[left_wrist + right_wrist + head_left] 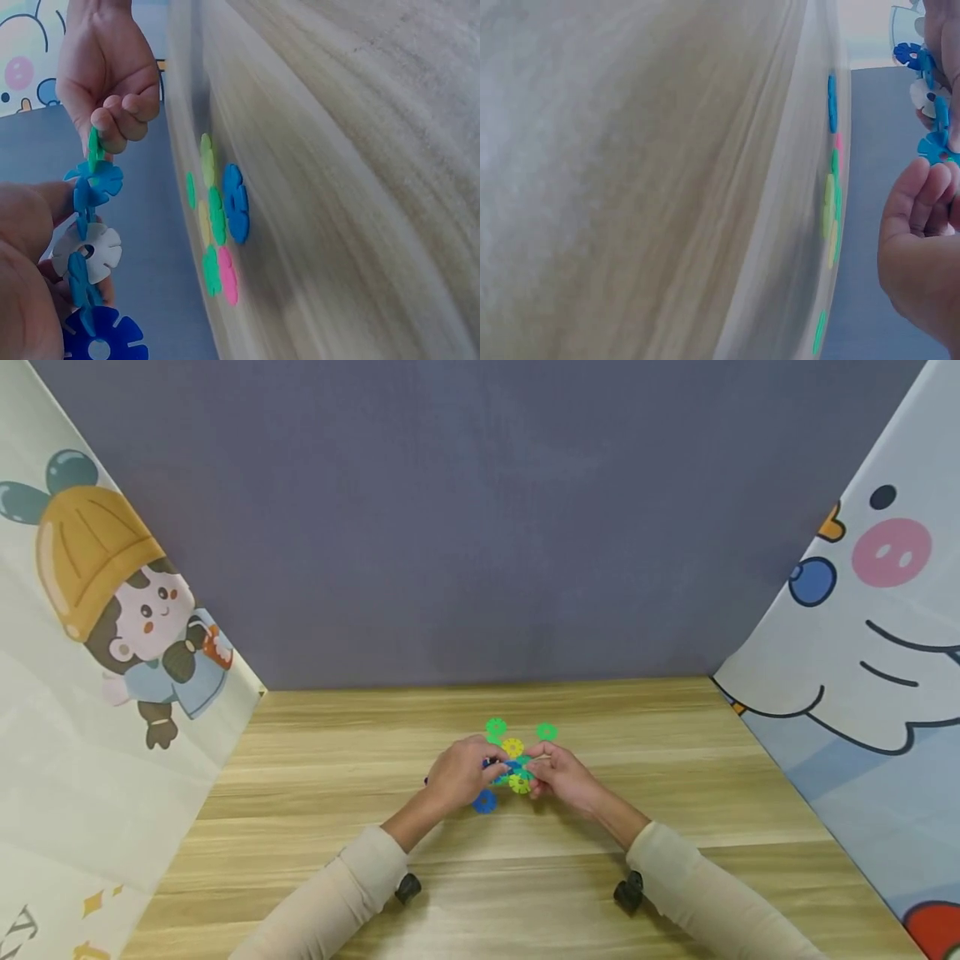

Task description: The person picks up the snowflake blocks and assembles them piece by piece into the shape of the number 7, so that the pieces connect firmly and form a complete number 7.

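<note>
My left hand (463,770) holds a chain of interlocked plastic snowflake discs above the table. In the left wrist view the chain runs from a dark blue disc (105,337) through a white disc (109,259) to a light blue disc (109,178) at its far end. My right hand (567,781) pinches a green snowflake disc (94,150) between thumb and fingers. That green disc stands edge-on and meets the light blue end disc; how deep its slot sits cannot be told.
Loose discs lie on the wooden table (510,885) below and around the hands: a blue disc (484,802), a yellow disc (512,747), a pink disc (227,275) and several green ones, one green disc (547,732) farther right. A grey panel (480,527) stands behind the table.
</note>
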Demonstrator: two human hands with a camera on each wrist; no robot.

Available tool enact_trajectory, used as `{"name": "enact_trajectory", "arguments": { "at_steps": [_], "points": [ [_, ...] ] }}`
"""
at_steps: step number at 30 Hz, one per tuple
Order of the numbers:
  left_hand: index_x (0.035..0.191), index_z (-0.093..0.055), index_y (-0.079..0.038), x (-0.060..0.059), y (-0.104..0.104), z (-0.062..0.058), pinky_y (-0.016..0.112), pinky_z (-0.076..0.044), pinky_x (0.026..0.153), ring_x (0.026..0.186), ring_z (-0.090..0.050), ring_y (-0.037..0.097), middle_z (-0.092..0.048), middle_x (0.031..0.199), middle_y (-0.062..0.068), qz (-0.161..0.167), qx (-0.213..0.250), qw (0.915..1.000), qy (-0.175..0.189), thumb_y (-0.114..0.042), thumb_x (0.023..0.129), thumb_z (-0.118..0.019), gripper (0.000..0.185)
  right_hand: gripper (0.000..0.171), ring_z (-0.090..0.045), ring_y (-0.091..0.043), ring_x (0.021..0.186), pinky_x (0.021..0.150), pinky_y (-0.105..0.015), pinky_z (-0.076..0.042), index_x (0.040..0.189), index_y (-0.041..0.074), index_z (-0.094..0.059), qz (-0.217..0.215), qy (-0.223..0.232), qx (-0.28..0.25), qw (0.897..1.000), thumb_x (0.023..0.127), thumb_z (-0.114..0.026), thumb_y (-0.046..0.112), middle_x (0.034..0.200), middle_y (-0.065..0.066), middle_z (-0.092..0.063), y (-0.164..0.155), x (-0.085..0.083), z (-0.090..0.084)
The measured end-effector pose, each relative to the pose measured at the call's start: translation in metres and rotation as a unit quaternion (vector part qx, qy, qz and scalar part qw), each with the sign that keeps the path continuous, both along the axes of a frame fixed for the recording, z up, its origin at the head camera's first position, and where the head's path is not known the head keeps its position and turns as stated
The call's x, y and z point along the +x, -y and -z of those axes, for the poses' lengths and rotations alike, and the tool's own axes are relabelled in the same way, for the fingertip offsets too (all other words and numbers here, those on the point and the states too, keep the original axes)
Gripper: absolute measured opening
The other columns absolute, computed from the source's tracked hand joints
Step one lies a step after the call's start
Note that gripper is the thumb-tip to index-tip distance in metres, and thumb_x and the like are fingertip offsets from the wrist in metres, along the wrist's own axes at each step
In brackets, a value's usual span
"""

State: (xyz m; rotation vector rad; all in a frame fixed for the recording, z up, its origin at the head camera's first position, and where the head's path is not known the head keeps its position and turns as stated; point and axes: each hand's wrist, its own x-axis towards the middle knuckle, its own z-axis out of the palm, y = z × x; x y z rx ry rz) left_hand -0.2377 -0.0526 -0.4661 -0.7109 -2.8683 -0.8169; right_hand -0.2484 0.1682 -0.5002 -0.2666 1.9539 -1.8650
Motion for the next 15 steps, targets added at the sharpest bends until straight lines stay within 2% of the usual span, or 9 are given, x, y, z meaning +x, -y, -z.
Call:
{"name": "enact_trajectory", "arguments": {
  "at_steps": [7, 12, 15],
  "points": [
    [0.099, -0.078, -0.024, -0.0001, -0.0013, 0.0006, 0.020, -0.046, 0.057, 0.076, -0.059, 0.006, -0.068, 0.093, -0.006, 0.012, 0.015, 0.9996, 0.019, -0.033, 0.094, -0.074, 0.010, 0.028, -0.059, -0.011, 0.069, 0.066, -0.024, -0.056, 0.131, -0.006, -0.049, 0.005, -0.027, 0.059, 0.998, 0.105, -0.051, 0.005, 0.076, -0.002, -0.061, -0.0024, 0.0009, -0.0039],
    [0.100, -0.078, -0.022, 0.0003, -0.0030, 0.0016, 0.020, -0.046, 0.058, 0.077, -0.059, 0.006, -0.069, 0.095, -0.004, 0.014, 0.012, 0.9995, 0.025, -0.032, 0.095, -0.073, 0.012, 0.028, -0.058, -0.014, 0.073, 0.067, -0.025, -0.055, 0.132, -0.002, -0.051, 0.005, -0.031, 0.083, 0.996, 0.107, -0.049, 0.009, 0.079, -0.004, -0.061, -0.0047, -0.0012, -0.0040],
    [0.101, -0.077, -0.021, 0.0005, -0.0029, -0.0013, 0.022, -0.047, 0.060, 0.076, -0.058, 0.007, -0.070, 0.098, -0.004, 0.021, 0.012, 0.9988, 0.042, -0.032, 0.097, -0.072, 0.013, 0.028, -0.058, -0.015, 0.074, 0.068, -0.026, -0.055, 0.133, 0.000, -0.052, 0.006, -0.027, 0.092, 0.995, 0.107, -0.048, 0.010, 0.081, -0.005, -0.059, -0.0055, -0.0030, -0.0036]
  ]
}}
